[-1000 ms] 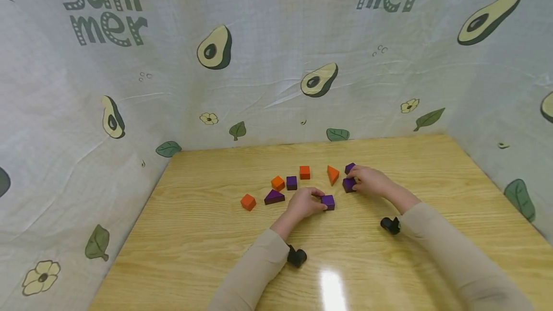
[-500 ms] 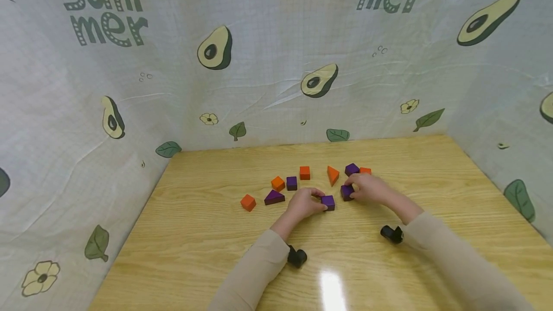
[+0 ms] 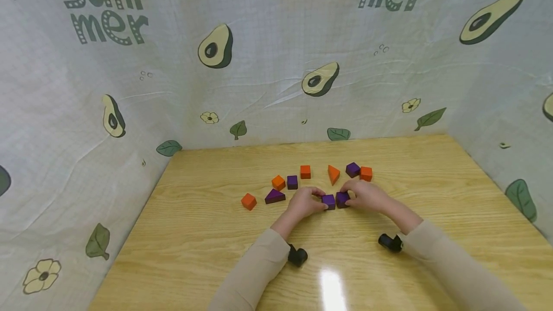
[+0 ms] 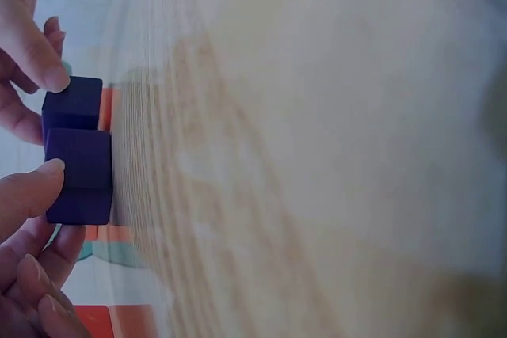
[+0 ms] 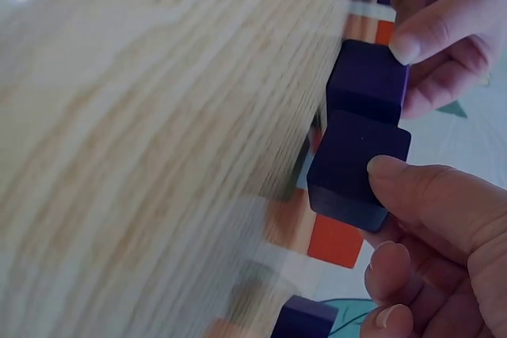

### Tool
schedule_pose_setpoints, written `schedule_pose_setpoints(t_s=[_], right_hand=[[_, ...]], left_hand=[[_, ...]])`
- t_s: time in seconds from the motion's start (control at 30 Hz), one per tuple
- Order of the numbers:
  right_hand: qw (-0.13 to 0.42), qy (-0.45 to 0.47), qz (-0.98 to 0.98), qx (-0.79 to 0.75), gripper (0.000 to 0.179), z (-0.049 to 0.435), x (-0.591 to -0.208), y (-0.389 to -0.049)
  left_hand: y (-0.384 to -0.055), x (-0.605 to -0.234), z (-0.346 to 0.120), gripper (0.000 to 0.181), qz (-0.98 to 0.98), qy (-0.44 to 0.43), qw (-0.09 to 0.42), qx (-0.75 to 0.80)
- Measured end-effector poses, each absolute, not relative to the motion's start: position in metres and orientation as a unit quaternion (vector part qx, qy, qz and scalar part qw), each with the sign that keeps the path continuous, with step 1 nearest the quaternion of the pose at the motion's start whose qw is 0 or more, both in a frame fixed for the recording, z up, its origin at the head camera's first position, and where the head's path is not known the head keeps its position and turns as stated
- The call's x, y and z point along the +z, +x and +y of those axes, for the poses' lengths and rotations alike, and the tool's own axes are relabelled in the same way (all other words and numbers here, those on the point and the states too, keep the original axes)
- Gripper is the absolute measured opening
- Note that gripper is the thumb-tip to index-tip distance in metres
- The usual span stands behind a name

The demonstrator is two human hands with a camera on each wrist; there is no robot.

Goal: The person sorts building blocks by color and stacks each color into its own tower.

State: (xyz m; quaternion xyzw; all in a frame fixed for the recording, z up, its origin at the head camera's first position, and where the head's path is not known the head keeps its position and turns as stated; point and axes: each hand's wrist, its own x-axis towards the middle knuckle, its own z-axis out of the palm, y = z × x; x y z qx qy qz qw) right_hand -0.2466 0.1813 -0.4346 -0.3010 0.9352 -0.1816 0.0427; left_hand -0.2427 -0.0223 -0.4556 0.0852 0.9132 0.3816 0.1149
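Left purple cube (image 3: 329, 202) and right purple cube (image 3: 342, 199) lie side by side before us, near the middle of the group of blocks; we cannot tell whether their facing sides touch. Of the two hands, we see the left hand (image 3: 304, 203) pinching the left purple cube between thumb and fingers, and the right hand (image 3: 367, 197) pinching the right purple cube in the same manner. In both wrist views we note each thumb pressed to its cube's near face.

Beyond the left hand, to its left, we find a purple wedge (image 3: 275, 197) and, farther out, a leftmost orange cube (image 3: 248, 201). Behind that hand we see a bright orange cube (image 3: 278, 183) just beside a small purple cube (image 3: 292, 182), with a red-orange cube (image 3: 305, 172) farther back. Behind the pinched pair we place an orange wedge (image 3: 333, 174), then a purple block (image 3: 353, 170) close to a far-right orange cube (image 3: 366, 173). Beneath all of these we observe a light wood-grained desk (image 3: 194, 253), and behind it a pale cloth (image 3: 268, 37) printed with avocados, leaves and flowers.
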Motion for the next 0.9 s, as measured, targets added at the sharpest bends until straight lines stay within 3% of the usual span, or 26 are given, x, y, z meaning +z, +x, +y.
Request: schedule_pose_setpoints(t_s=[0.3,0.9], right_hand=[[0.009,-0.320,0.927,-0.194,0.023,0.1777,-0.4428,-0.2435],[0.026,-0.303,0.927,-0.219,0.025,0.1762,-0.4446,-0.2421]], left_hand=[[-0.2441,-0.4556,-0.0226,0.027,0.914,0.087,0.113,0.381],[-0.2446,-0.4597,-0.0236,0.028,0.910,0.089,0.111,0.389]])
